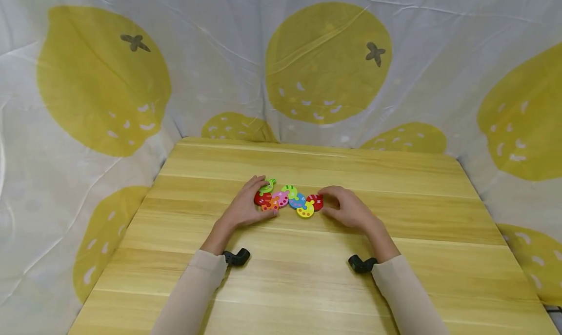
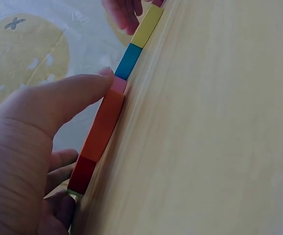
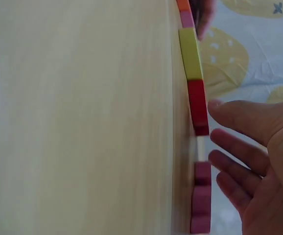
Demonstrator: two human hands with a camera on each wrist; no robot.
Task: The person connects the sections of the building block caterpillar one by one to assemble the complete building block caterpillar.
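Note:
Numbered, round jigsaw pieces form a wavy caterpillar puzzle [image 1: 281, 199] flat on the table, with a green head piece [image 1: 268, 187] at its left end. My left hand [image 1: 246, 206] holds that end: the fingers lie at the green head, and the thumb is against the near side by the orange piece [image 2: 105, 125]. At the other end, my right hand [image 1: 351, 210] curves loosely beside the red piece [image 1: 314, 202] marked 8. In the right wrist view, its thumb is close to that red piece [image 3: 198, 105], with the fingers apart and nothing gripped.
A separate pink piece [image 3: 201, 198] lies beside the right fingers in the right wrist view, mostly hidden by that hand from above. The wooden table [image 1: 298, 291] reaches back to a lemon-printed cloth [image 1: 219, 57]. Black wrist cameras [image 1: 237, 257] protrude inward from both sleeves.

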